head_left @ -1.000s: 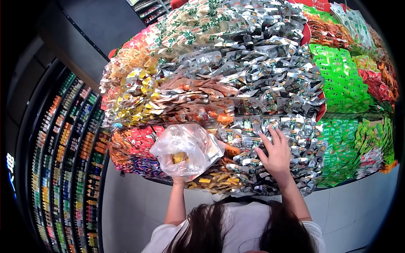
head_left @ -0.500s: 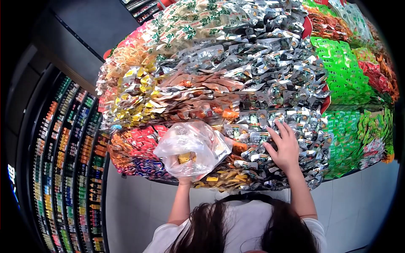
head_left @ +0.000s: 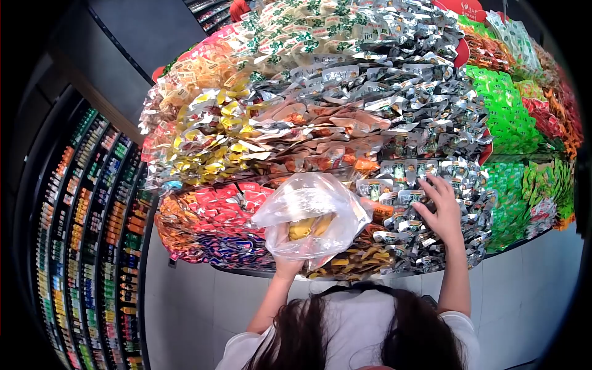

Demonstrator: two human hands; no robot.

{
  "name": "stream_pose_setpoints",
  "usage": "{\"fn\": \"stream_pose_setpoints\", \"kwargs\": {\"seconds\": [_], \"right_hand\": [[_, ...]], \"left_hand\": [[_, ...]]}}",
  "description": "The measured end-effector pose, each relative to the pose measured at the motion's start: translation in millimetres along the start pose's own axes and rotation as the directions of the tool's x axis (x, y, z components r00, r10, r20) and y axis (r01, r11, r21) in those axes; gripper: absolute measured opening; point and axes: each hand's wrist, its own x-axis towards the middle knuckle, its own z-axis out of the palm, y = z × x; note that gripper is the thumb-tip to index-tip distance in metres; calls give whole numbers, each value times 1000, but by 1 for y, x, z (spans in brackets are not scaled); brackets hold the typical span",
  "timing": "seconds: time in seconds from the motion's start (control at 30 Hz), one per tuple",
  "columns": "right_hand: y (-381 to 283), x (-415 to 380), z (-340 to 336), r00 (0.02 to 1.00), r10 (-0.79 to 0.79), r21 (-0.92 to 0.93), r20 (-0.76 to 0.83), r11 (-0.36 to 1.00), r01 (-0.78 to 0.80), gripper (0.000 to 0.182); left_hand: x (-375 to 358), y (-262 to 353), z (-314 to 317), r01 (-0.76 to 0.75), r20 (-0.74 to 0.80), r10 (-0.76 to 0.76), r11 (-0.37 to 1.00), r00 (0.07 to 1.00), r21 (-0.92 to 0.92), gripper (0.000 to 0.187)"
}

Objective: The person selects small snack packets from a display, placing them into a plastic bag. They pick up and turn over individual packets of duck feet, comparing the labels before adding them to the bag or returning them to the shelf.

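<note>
A clear plastic bag point(head_left: 314, 194) hangs open over the near edge of the display, with a yellow packet point(head_left: 300, 229) visible inside its mouth. My left hand point(head_left: 287, 262) grips the bag at its lower left side, and the thin plastic partly covers the fingers. Farther right, my right hand point(head_left: 445, 219) has its fingers spread over small silver snack packets point(head_left: 401, 169). It appears to rest on them, with nothing visible in its grasp.
Red packets point(head_left: 228, 206) lie left of the bag, brown ones point(head_left: 351, 262) in front. Green packets point(head_left: 502, 114) fill the right side. A tall shelf of bottles point(head_left: 92, 216) stands at the left, and grey floor point(head_left: 203, 302) shows below the display.
Both hands and the bag appear farther right, partly because the view has shifted. The bag's mouth now shows more of the yellow packet. My right hand stays spread over the silver packets.
</note>
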Motion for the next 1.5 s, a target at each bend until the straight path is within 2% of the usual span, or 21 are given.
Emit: {"fn": "stream_pose_setpoints", "kwargs": {"seconds": [0.07,0.13,0.17,0.23,0.33,0.37,0.47,0.6,0.67,0.73,0.83,0.87,0.93,1.0,1.03,1.07,1.13,1.2,1.27,1.3,1.5], "right_hand": [[-18,2,-1,993,-41,-256,-108,967,12,52],[-64,7,-13,981,-112,-149,-160,985,88,55],[-86,9,-15,978,-162,-27,-130,987,160,55],[-129,13,-10,963,-260,203,-65,942,268,58],[-177,13,14,939,-343,342,-13,881,327,66],[-182,13,25,943,-331,242,28,918,315,73],[-183,20,40,976,-176,193,127,970,150,79],[-165,21,52,994,-66,218,86,975,45,83],[-156,20,57,998,-66,229,-4,971,66,84],[-151,21,57,978,31,315,208,944,-97,78],[-144,33,62,949,34,486,313,853,-191,61],[-141,35,67,913,26,573,407,771,-277,56],[-134,38,84,937,17,648,348,719,-253,49],[-128,39,94,954,-4,818,299,516,-254,49],[-126,37,88,953,-9,770,303,592,-239,48],[-125,38,82,982,-73,549,174,835,-35,53],[-127,38,59,978,-185,243,94,957,158,59],[-114,43,74,963,-205,330,177,934,138,60],[-109,45,80,940,-228,419,255,902,105,61],[-110,46,81,942,-216,480,258,874,69,58],[-105,41,64,958,-243,656,150,750,87,53]], "left_hand": [[11,21,-16,-61,180,43,994,983,95,70],[3,7,-26,-60,263,23,990,964,131,85],[-6,-2,-30,81,248,-44,987,968,-142,94],[-10,-9,-41,381,351,-212,752,912,-538,115],[14,16,-50,373,267,-266,556,926,-743,101],[18,18,-53,428,262,-352,564,898,-706,92],[35,30,-58,377,262,-289,833,921,-405,84],[41,23,-63,364,256,-301,896,919,-253,82],[47,28,-67,99,139,-144,952,980,290,81],[49,36,-63,134,118,-169,957,979,255,79],[50,11,-55,8,224,-75,957,972,289,73],[52,7,-51,112,284,-151,983,947,147,70],[52,-4,-44,225,352,-214,974,911,8,67],[48,-13,-38,299,125,-305,952,944,69,62],[47,-10,-35,280,72,-292,949,954,145,60],[47,-10,-33,283,72,-295,948,953,145,60],[48,-5,-26,327,49,-329,944,943,31,57],[44,-3,-16,342,25,-343,939,939,11,48],[38,-21,-9,311,-63,-355,881,933,-357,37],[38,-16,-10,310,-47,-327,926,944,-214,33],[42,46,4,233,-171,-255,962,952,-143,29]]}}
